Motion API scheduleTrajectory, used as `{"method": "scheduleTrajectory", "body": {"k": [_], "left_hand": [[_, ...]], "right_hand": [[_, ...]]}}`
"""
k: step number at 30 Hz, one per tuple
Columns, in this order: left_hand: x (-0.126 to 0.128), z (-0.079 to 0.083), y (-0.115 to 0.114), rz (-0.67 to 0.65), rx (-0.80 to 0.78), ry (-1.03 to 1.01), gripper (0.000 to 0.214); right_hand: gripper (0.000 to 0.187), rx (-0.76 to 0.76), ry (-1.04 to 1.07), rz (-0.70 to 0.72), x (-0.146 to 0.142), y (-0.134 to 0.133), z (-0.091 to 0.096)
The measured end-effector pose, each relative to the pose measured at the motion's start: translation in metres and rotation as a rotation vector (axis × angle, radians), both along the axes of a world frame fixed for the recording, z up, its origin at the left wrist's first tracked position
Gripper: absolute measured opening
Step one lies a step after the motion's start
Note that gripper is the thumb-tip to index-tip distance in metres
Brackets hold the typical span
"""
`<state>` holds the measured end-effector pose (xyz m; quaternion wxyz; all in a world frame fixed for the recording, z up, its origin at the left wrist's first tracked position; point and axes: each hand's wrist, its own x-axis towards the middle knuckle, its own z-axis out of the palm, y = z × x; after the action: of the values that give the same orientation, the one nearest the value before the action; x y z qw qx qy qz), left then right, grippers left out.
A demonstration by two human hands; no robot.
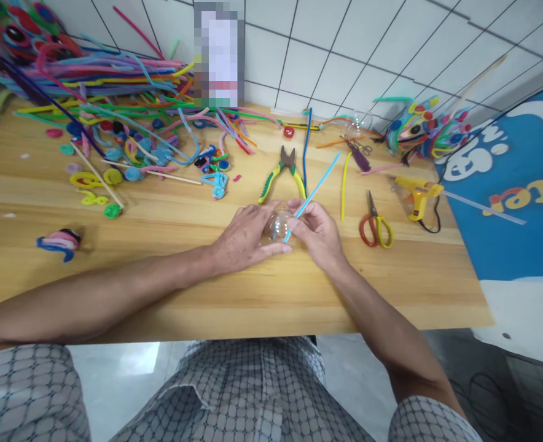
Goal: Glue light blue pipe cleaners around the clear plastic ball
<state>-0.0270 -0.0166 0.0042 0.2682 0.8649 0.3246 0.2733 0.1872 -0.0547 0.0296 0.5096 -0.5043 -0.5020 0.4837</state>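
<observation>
A clear plastic ball (pixel 277 227) rests near the middle of the table, with my left hand (pixel 248 236) curved round its left side. My right hand (pixel 320 232) pinches a light blue pipe cleaner (pixel 320 185) between thumb and fingers, on the ball's right. The lower end of the pipe cleaner lies against the ball; its upper end slants up to the right. Just beyond my hands lie pliers (pixel 286 164) with green and yellow handles, jaws apart. A dark blue pipe cleaner (pixel 307 147) and a yellow pipe cleaner (pixel 344 187) are close by.
Scissors (pixel 375 228) and a yellow glue gun (pixel 419 197) lie to the right. Bundled pipe cleaners (pixel 110 77) and finished shapes crowd the back left. A small coiled piece (pixel 64 240) sits at left. Another clear ball (pixel 359 121) stands near the tiled wall (pixel 331 55).
</observation>
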Motion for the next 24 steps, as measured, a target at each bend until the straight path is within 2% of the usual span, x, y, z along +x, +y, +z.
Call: {"method": "scheduleTrajectory", "body": {"k": [5,8,17,24], "left_hand": [[-0.0019,-0.0064,0.0028,-0.082,0.021,-0.142,0.084],[-0.0016,-0.0071,0.0039,-0.118,0.042,-0.212,0.081],[0.0014,-0.0105,0.0057,-0.166,0.037,-0.279,0.085],[-0.0006,-0.0053,0.0067,-0.221,0.03,-0.323,0.082]], "right_hand": [[0.037,0.122,-0.056,0.018,-0.0007,-0.0065,0.0049],[0.039,0.157,-0.057,0.023,0.0016,-0.0056,0.0042],[0.037,0.113,0.01,0.051,0.0058,0.0004,-0.0001],[0.041,0.087,0.032,0.046,0.0013,0.0006,0.0009]]}}
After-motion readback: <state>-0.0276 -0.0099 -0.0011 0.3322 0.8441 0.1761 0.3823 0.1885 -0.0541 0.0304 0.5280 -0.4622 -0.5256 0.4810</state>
